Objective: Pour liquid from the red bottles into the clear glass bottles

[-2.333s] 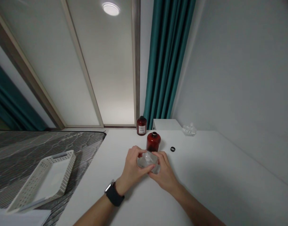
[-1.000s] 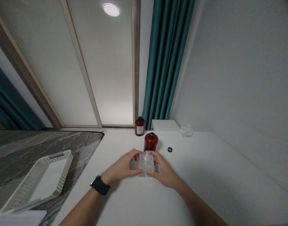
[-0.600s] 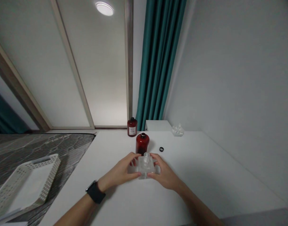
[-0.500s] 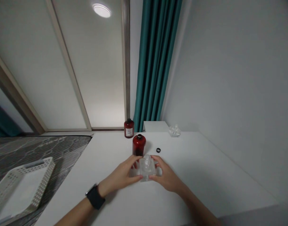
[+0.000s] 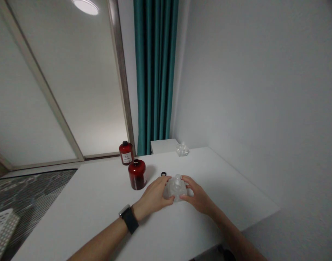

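Observation:
A clear, squarish bottle (image 5: 177,189) with a short neck stands upright between my hands, at or just above the white table. My left hand (image 5: 156,194), with a dark watch on its wrist, grips the bottle's left side with thumb and fingers. The right side is gripped by my right hand (image 5: 197,197) in the same way. Just beyond my left fingers lies a black ring-like cap (image 5: 163,174). To the left stands a dark red bottle (image 5: 137,175) with an uncovered neck. Behind it is a second red bottle (image 5: 126,154) with a black top and white label.
A crumpled-looking clear object (image 5: 182,149) sits at the table's far edge, by a white cabinet (image 5: 164,146). The white table (image 5: 95,195) meets a wall on the right. A white perforated basket (image 5: 5,232) is at the lower left.
My hands have shifted the clear bottle to the right, away from the near red bottle, which now shows fully. The view has turned right, so the basket is mostly out of frame.

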A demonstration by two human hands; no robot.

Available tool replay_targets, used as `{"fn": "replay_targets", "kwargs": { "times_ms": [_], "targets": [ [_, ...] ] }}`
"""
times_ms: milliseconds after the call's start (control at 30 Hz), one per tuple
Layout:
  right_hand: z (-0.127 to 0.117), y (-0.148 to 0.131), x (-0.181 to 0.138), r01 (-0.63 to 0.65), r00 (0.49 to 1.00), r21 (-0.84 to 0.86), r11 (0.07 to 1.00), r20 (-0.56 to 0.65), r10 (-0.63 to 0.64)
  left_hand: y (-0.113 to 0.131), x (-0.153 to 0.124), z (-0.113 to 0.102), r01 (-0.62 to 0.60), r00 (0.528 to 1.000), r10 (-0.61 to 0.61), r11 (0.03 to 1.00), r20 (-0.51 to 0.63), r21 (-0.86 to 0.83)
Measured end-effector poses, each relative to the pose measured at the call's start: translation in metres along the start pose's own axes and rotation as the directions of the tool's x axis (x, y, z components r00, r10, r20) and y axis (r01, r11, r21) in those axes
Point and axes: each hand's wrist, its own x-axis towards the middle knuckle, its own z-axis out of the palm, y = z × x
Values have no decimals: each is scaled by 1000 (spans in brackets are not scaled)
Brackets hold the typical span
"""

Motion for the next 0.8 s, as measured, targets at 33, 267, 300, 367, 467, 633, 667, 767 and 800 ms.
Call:
{"fn": "replay_targets", "kwargs": {
  "times_ms": [33,267,300,367,467,633,667,767,800],
  "targets": [
    [-5,6,0,4,1000,-3,1000,-9,-4,2,7,3,-4,1000,3,1000,17,24],
    [-32,41,9,14,997,20,1000,-77,-12,12,55,11,-26,996,12,988,88,155],
    [-35,44,12,12,997,25,1000,-78,-10,12,61,12,-14,996,-1,986,92,167],
    [-43,49,20,7,997,33,999,-78,-4,13,73,15,10,996,-28,981,88,196],
    [-54,56,35,-9,998,49,999,-65,12,11,91,22,27,997,-43,975,67,220],
    [-66,66,60,-39,997,76,996,-60,43,5,118,32,75,996,-82,973,24,217],
    [-68,68,64,-44,997,81,996,-59,49,4,123,33,84,996,-90,973,18,214],
    [-72,70,75,-55,997,94,994,-50,60,0,135,37,101,995,-103,973,1,205],
    [-73,70,79,-56,997,96,994,-50,61,-1,138,38,104,994,-105,974,-5,202]
  ]
}}
